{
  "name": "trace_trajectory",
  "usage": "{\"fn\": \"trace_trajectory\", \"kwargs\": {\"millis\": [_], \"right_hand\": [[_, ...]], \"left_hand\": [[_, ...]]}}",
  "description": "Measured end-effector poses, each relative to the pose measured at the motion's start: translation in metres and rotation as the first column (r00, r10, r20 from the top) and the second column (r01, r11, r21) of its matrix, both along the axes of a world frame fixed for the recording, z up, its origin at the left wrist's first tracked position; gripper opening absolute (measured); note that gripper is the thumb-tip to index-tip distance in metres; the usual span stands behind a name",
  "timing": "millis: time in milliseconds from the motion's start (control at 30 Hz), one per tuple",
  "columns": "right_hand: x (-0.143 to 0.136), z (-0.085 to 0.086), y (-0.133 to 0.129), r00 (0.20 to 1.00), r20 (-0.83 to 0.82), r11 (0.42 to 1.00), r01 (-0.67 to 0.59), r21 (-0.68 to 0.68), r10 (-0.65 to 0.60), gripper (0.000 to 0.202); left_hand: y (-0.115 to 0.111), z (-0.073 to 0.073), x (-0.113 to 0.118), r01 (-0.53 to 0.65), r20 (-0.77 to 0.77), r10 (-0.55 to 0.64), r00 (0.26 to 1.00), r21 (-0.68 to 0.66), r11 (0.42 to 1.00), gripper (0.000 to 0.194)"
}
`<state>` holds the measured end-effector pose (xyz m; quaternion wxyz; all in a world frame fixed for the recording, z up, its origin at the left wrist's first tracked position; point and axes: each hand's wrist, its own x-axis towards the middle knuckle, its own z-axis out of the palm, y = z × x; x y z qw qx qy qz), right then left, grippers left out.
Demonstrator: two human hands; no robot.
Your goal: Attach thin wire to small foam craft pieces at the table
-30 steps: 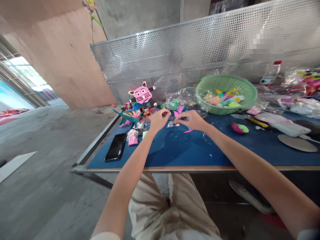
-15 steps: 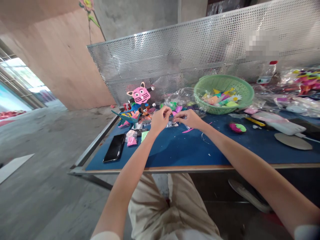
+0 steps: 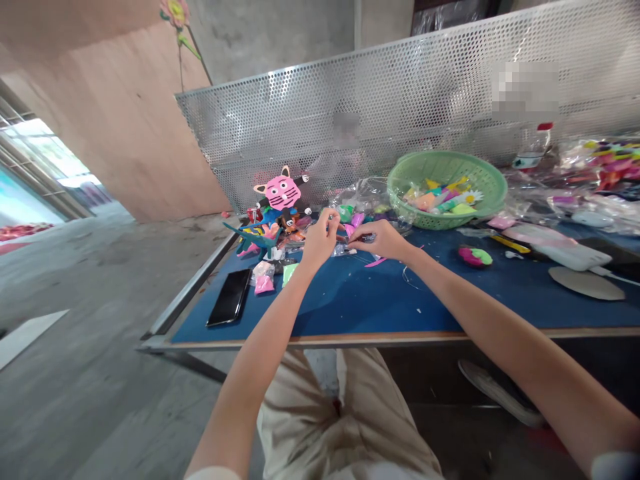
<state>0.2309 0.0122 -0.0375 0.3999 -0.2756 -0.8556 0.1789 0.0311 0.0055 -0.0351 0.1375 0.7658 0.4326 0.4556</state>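
Both my hands are raised over the back of the blue tabletop, close together with fingertips almost meeting. My left hand is closed in a pinch; whatever lies between its fingers is too small to make out. My right hand is also pinched, thumb against fingers, and its contents cannot be told either. Just behind them lie green and purple clay packets in clear plastic. Beneath my right hand a thin pink strip rests on the table. To the left stands a pink cat-faced clay figure beside a teal clay figure.
A black phone and a pink clay packet lie at the left. A green basket holds colourful clay pieces. Further right are a magenta-and-green lump, a yellow cutter, a white power bank and a bottle. Perforated metal borders the back.
The fingers of my left hand have shifted slightly, rising a little and parting from those of my right hand. My right hand stays almost in place. The things on the table have not moved.
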Motion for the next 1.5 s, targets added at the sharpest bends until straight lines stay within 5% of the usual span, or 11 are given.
{"fn": "trace_trajectory", "kwargs": {"millis": [267, 467, 733, 900, 1200, 1500], "right_hand": [[0.003, -0.003, 0.001, 0.998, 0.061, 0.993, 0.005, 0.119, -0.012, 0.023], [0.006, -0.002, 0.0, 0.998, 0.038, 0.996, 0.046, 0.079, -0.05, 0.025], [0.006, -0.006, 0.003, 0.999, 0.031, 0.999, 0.015, 0.048, -0.017, 0.022], [0.007, -0.009, 0.007, 1.0, 0.017, 0.992, -0.015, 0.127, 0.013, 0.02], [0.003, -0.009, 0.006, 0.997, 0.072, 0.967, -0.038, 0.252, 0.02, 0.02], [0.001, -0.009, 0.004, 0.998, 0.062, 0.935, -0.034, 0.352, 0.013, 0.018]], "left_hand": [[0.008, -0.005, -0.005, -0.006, 0.067, 0.007, 0.998, -0.022, 1.0, 0.037], [0.008, -0.003, -0.013, 0.035, -0.198, -0.041, 0.979, -0.032, 0.999, 0.023], [0.006, -0.006, -0.011, 0.046, -0.101, -0.054, 0.993, -0.079, 0.996, 0.011], [0.003, -0.01, -0.006, -0.034, -0.158, 0.031, 0.987, -0.019, 0.999, 0.01], [0.007, -0.012, -0.005, 0.025, -0.04, -0.025, 0.999, -0.008, 1.0, 0.008], [0.003, -0.008, -0.004, -0.037, -0.035, 0.039, 0.999, 0.057, 0.998, 0.009]]}}
